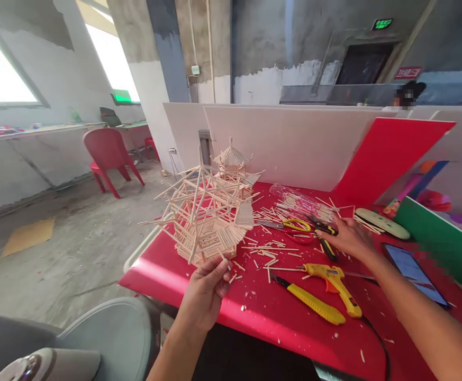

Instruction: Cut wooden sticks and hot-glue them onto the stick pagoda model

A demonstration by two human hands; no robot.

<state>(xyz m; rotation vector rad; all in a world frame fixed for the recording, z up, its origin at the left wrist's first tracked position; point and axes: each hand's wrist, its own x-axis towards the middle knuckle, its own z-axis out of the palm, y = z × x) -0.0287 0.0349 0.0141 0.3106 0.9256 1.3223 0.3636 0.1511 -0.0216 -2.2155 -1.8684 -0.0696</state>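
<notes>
My left hand [209, 288] is closed in a pinch on a small wooden stick [224, 257], at the near edge of a pagoda-like model [202, 217] built of thin wooden sticks. The model's upper frame is open, and strips of sticks form its sloping eaves. My right hand [350, 239] is at the pliers [328, 250] with black and yellow handles, its thumb and fingers around one handle. Scissors [296, 225] with yellow handles lie just left of them. Nearer to me are a yellow glue gun [334, 283] and a yellow utility knife [314, 303].
A second stick pagoda [231, 159] stands behind the first on the red table [254, 328]. Loose sticks and a plastic bag of sticks [304, 203] lie mid-table. A phone [415, 275] and green board [445, 243] are right. A grey stool [115, 333] stands left.
</notes>
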